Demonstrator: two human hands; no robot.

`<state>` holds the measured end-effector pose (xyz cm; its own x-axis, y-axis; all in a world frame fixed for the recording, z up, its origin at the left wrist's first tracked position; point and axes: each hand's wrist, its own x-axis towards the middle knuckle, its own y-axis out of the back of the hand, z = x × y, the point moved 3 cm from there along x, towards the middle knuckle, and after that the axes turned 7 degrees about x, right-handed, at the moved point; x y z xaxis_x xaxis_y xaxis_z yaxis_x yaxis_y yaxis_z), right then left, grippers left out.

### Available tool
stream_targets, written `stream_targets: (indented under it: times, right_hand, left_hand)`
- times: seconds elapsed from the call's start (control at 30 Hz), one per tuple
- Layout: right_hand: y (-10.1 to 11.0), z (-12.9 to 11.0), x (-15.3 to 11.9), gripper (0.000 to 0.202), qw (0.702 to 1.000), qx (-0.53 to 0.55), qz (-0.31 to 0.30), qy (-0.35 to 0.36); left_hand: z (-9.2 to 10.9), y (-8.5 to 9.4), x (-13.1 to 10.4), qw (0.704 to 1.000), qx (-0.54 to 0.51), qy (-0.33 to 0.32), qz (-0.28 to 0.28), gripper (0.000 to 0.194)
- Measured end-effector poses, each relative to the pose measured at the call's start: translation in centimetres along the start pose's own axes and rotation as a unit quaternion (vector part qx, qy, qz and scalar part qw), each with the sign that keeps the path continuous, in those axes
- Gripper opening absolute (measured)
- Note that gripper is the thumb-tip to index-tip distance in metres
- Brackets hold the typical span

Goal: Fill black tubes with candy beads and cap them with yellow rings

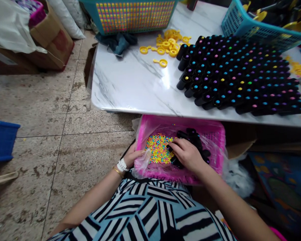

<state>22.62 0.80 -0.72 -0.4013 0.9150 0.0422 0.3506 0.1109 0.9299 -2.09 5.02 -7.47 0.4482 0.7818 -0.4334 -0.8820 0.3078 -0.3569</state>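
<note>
A pink basket (218, 134) lined with clear plastic rests at my lap, against the table's front edge. Small multicoloured beads (158, 147) fill its left part, and several black tubes (194, 138) lie in its right part. My left hand (133, 155) is closed on the basket's left rim, over the plastic lining. Inside the basket, where the beads meet the tubes, my right hand (187, 154) has its fingers closed round a black tube, whose end shows at the fingertips.
On the white marbled table (130, 83) stand many black tubes (230, 73) with coloured tips. Yellow ring pieces (169, 43), a dark cloth (119, 43) and two teal baskets (134, 16) (256, 30) lie behind. A blue stool (2, 140) is at left.
</note>
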Motion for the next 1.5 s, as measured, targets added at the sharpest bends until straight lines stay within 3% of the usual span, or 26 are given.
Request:
stream_targets:
  times: [0.1, 0.23, 0.33, 0.5, 0.57, 0.77, 0.83, 1.0, 1.27, 1.4, 1.5]
  right_hand:
    - [-0.2, 0.5, 0.0, 0.029, 0.999, 0.014, 0.020, -0.023]
    - [-0.4, 0.5, 0.4, 0.027, 0.980, 0.173, 0.081, -0.054]
    - [-0.7, 0.1, 0.4, 0.025, 0.937, 0.319, 0.093, -0.109]
    - [-1.2, -0.8, 0.4, 0.029, 0.831, 0.511, 0.094, -0.199]
    - [-1.1, -1.3, 0.7, 0.030, 0.816, 0.535, 0.089, -0.202]
    - [1.5, -2.2, 2.3, 0.026, 0.899, 0.398, 0.135, -0.124]
    - [2.3, -2.5, 2.6, 0.024, 0.912, 0.370, 0.143, -0.107]
    - [4.2, -3.2, 2.8, 0.023, 0.919, 0.334, 0.169, -0.126]
    - [9.1, -2.3, 7.0, 0.021, 0.893, 0.152, 0.368, -0.210]
    - [10.5, -2.2, 9.2, 0.015, 0.902, 0.112, 0.361, -0.208]
    - [10.2, -1.8, 9.4, 0.018, 0.891, 0.186, 0.351, -0.220]
  left_hand:
    - [0.3, -0.1, 0.1, 1.000, 0.003, -0.005, -0.002, 0.051]
    - [0.5, -0.2, 0.1, 1.000, 0.001, -0.012, -0.003, 0.054]
    - [0.4, -0.1, 0.1, 1.000, 0.000, -0.005, -0.002, 0.061]
    - [0.1, 0.1, 0.1, 1.000, -0.005, -0.001, 0.005, 0.067]
    - [0.1, 0.1, 0.1, 1.000, -0.004, 0.002, 0.005, 0.065]
    - [0.1, 0.3, 0.2, 1.000, -0.012, 0.009, 0.006, 0.069]
    - [0.1, 0.3, 0.2, 1.000, -0.017, 0.008, 0.008, 0.067]
    - [0.5, 0.3, -0.1, 1.000, -0.024, 0.006, 0.016, 0.052]
    - [0.2, 0.6, -0.3, 0.999, -0.020, 0.016, 0.036, 0.043]
    - [0.4, 0.6, -0.4, 0.999, -0.024, 0.015, 0.038, 0.046]
    - [0.1, 0.6, -0.3, 0.999, -0.024, 0.015, 0.039, 0.055]
